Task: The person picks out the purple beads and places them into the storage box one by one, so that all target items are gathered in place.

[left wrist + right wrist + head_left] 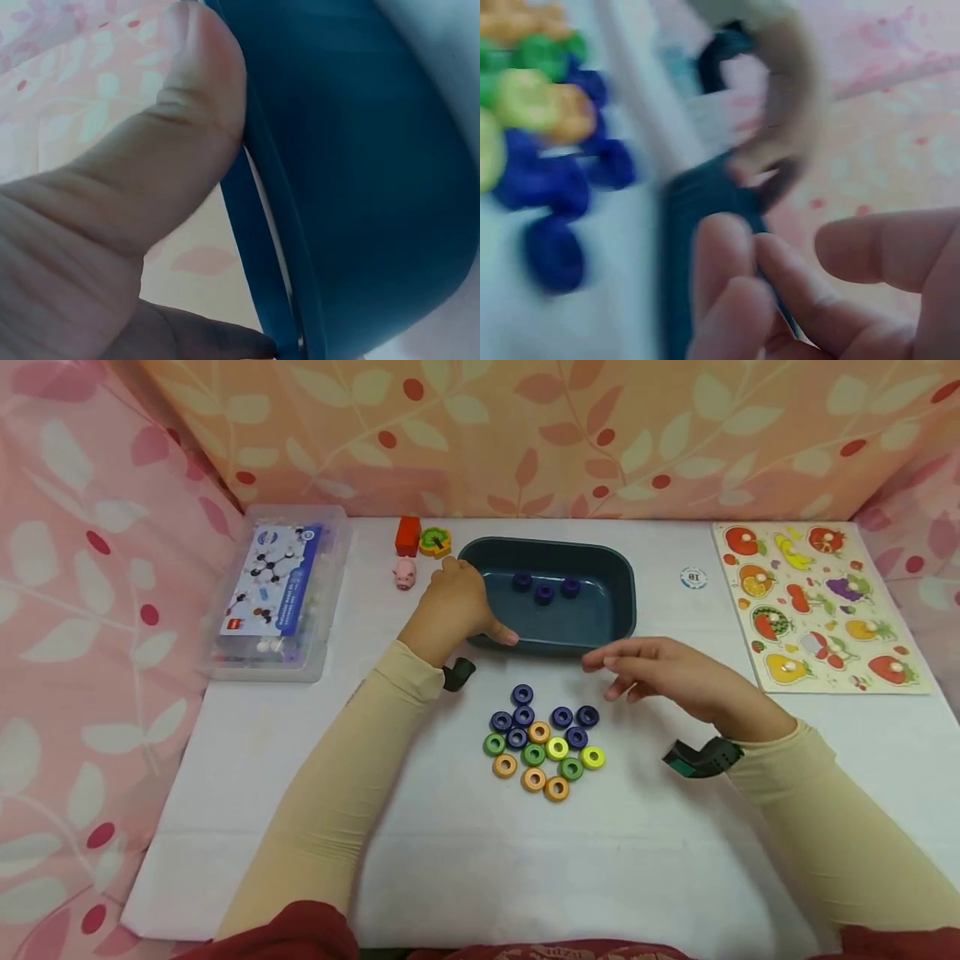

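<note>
A dark teal plastic tub (555,639) stands toward the back of the table, with three dark purple rings (544,594) inside. My left hand (459,602) grips its left end, thumb along the near rim and fingers at the far left corner. In the left wrist view the thumb (202,82) lies against the tub's rim (281,202). Just off the tub's front right corner, my right hand (667,672) hovers with loosely bent fingers and holds nothing. Several purple, green, yellow and orange rings (534,754) lie in a loose cluster before the tub.
To the left lies a clear case (288,585) with a molecule-model label. A red block (408,536), a tree piece (435,541) and a pink pig figure (404,573) sit beside the tub. A round token (693,577) and a fruit puzzle board (817,610) lie right.
</note>
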`<state>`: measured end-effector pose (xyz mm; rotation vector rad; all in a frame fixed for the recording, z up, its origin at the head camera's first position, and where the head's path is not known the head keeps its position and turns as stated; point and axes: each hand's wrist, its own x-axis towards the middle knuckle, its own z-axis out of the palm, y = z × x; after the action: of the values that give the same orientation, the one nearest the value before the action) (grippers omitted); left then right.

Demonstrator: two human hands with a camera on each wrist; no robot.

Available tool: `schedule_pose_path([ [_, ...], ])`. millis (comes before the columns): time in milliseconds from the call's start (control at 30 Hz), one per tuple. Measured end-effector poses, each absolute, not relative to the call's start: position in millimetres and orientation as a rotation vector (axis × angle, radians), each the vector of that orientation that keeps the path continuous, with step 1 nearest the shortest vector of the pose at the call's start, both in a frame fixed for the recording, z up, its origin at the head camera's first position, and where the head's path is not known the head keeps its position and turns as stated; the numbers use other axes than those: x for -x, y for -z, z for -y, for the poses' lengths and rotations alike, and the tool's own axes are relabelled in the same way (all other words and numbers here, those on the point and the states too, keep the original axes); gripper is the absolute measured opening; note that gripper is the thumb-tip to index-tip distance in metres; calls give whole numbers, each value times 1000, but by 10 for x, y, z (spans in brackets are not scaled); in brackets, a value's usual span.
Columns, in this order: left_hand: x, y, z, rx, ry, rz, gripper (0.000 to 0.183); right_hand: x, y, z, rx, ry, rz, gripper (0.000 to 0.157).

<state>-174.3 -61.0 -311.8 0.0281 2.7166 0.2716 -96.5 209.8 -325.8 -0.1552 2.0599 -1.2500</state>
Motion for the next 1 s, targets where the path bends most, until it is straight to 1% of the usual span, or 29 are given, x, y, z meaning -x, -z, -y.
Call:
schedule_pose_path([
  [200,1754,3119,621,-29,-260,-2727,138,787,3620,-2120,133,1182,-1975,41],
  [333,1749,3130,619,-5,-285,-2726,139,770,3719,-2094,129,1199,-1949,40],
  [467,1741,3136,613,-2,-299,-2724,140,784,3637,-2081,144,1182,-1950,41],
  [600,1745,3117,609,-28,-299,-2724,138,857,3349,-2072,197,1180,-2018,43],
  [700,1754,3094,608,-33,-285,-2722,137,1021,3128,-2021,200,1261,-2100,47],
  [800,1769,3078,607,-25,-262,-2708,137,1298,3047,-1907,124,1390,-2122,51],
  [900,1780,3082,601,-16,-244,-2688,140,1615,3127,-1775,2,1450,-2078,54],
  [1000,1786,3105,589,-14,-233,-2677,142,1855,3288,-1683,-99,1416,-2044,53],
])
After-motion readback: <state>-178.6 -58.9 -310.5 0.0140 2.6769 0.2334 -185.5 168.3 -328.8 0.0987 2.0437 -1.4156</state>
